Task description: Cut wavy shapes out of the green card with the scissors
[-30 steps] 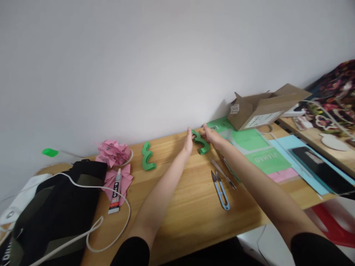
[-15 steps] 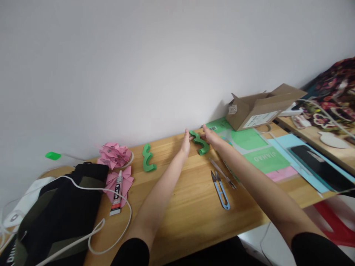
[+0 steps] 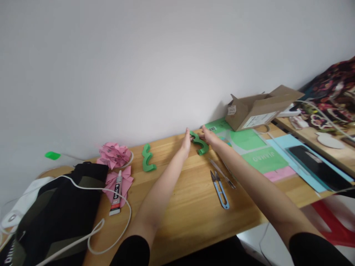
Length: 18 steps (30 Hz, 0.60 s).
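A thick green wavy piece point(image 3: 203, 148), shaped like a 3, stands on the wooden table near the wall, between my two hands. My left hand point(image 3: 186, 141) has its fingers against the left side near the upper end. From the other side, my right hand point(image 3: 209, 135) presses its fingertips to the same part, so the piece is held between them. Both thumbs point up, and some fingertips are hidden. Farther left lies a second, similar green wavy piece point(image 3: 148, 159). Tweezers point(image 3: 222, 173) and blue thread snips point(image 3: 221, 190) lie below my right hand.
Pink folded papers point(image 3: 113, 155), a glue tube point(image 3: 116, 194), a white cable point(image 3: 130, 218) and a black bag point(image 3: 66, 214) occupy the left. On the right are a green plastic packet point(image 3: 249, 144), an open cardboard box point(image 3: 252, 109) and a phone point(image 3: 313, 164) on light-blue sheets.
The camera view has shifted very slightly. Both hands stay at the green wavy piece, with hardly any visible movement.
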Tool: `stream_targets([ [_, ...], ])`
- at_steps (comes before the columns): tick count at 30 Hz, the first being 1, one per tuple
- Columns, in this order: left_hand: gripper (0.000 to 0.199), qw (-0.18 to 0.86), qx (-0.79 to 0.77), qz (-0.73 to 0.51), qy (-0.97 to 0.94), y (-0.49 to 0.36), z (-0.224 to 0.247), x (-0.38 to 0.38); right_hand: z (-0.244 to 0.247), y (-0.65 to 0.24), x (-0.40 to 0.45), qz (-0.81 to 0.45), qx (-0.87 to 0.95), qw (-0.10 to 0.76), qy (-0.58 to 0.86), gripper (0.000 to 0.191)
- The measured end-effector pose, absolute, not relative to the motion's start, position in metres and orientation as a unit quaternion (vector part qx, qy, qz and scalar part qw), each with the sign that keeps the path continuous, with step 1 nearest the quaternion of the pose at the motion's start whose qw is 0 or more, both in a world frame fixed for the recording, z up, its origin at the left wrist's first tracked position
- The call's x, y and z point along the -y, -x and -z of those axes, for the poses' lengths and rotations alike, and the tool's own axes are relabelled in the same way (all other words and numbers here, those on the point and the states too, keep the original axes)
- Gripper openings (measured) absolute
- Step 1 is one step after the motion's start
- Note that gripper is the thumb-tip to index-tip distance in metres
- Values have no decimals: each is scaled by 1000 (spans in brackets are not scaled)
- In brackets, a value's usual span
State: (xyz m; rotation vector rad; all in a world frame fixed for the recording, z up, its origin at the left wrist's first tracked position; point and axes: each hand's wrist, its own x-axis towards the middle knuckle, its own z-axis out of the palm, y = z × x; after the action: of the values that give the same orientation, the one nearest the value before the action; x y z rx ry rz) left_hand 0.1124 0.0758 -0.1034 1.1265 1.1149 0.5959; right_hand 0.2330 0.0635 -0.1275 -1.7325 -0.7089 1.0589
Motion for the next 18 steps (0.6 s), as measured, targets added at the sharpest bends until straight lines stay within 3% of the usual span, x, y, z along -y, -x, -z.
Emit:
stream_targets([
  [18, 76, 662, -483, -253, -514, -109, 108, -81, 132, -234, -65, -398, 331, 460, 721, 60],
])
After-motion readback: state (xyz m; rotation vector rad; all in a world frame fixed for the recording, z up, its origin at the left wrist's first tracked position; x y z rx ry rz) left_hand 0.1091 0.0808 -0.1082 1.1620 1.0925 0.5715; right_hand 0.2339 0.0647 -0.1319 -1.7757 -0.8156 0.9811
